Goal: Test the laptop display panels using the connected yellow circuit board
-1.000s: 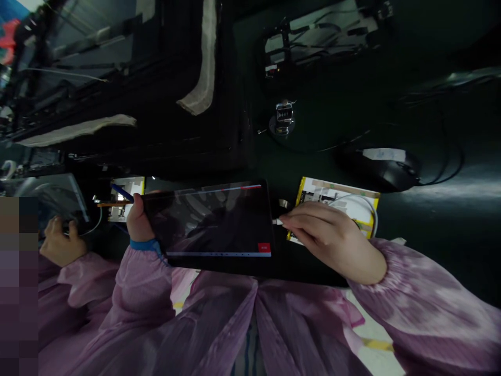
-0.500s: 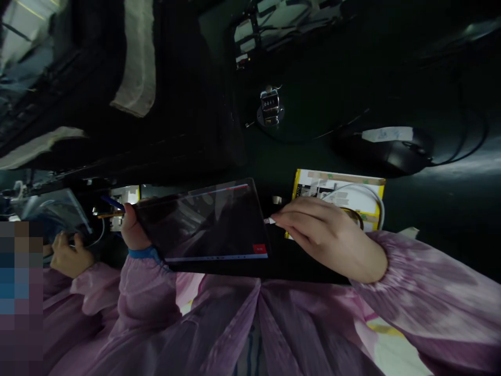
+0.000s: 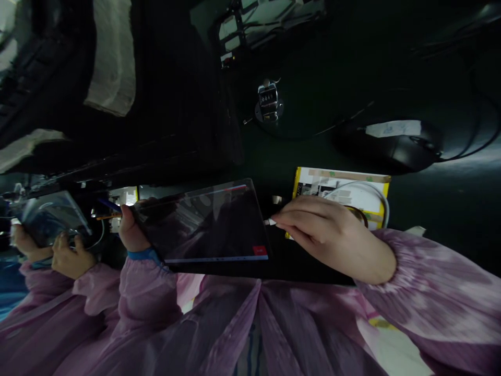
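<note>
Overall, a dark work mat (image 3: 313, 68) fills most of the view, and a person in a pink smock sleeve (image 3: 430, 282) leans over it with 2 bare hands. Near the top sit a tally counter (image 3: 268, 102) and a black computer mouse (image 3: 399, 146) with a white label. To the far left, a co-worker's hand (image 3: 72, 256) is curled around a clear-wrapped item (image 3: 50, 216), apart from the person's own hands.

A black tablet (image 3: 203, 224) lies tilted across the middle of the view, its screen dark with a small red mark in 1 corner. It looks thin, stiff and fragile, with slippery glass, so the edges seem the safest place to hold it. The left hand (image 3: 133, 230) is clenched on its left edge, beside a blue pen (image 3: 109, 204).

The right hand (image 3: 332, 237) sits over a yellow-edged package (image 3: 340, 183) and a loop of white cable (image 3: 354, 190). Its fingers (image 3: 297, 211) pinch a small white plug (image 3: 270, 222) just beside the tablet's right edge.
</note>
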Motion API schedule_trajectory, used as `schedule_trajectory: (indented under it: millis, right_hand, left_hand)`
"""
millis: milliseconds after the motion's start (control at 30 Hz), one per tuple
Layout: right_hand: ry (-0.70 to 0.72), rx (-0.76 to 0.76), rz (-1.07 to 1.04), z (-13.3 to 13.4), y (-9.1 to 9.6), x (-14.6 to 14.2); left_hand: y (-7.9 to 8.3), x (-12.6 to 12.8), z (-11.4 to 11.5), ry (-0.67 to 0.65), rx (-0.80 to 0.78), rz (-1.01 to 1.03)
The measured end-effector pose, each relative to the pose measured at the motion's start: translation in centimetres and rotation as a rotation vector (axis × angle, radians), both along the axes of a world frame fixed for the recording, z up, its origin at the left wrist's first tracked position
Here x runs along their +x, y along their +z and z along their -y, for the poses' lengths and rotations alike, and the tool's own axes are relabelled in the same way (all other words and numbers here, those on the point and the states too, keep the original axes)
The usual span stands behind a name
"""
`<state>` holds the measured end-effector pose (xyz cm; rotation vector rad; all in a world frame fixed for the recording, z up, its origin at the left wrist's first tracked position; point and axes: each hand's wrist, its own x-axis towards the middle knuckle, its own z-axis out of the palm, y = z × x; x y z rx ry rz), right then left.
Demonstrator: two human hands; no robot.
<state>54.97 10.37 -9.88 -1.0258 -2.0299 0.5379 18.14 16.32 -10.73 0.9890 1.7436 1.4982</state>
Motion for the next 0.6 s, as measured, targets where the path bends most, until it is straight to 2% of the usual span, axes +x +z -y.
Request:
schedule_trajectory:
  millis: [200, 400, 600]
  right_hand:
    - [0.003, -0.003, 0.015, 0.13, -0.04, 0.10]
    - [-0.015, 0.029, 0.044, 0.25, 0.24, -0.09]
    - [0.004, 0.085, 0.062, 0.17, 0.23, -0.45]
  left_hand:
    - [0.08, -0.01, -0.08, 0.002, 0.000, -0.059]
    - [0.20, 0.24, 0.01, 0.059, 0.025, -0.089]
    - [0.39, 0.65, 0.09, 0.087, -0.158, 0.090]
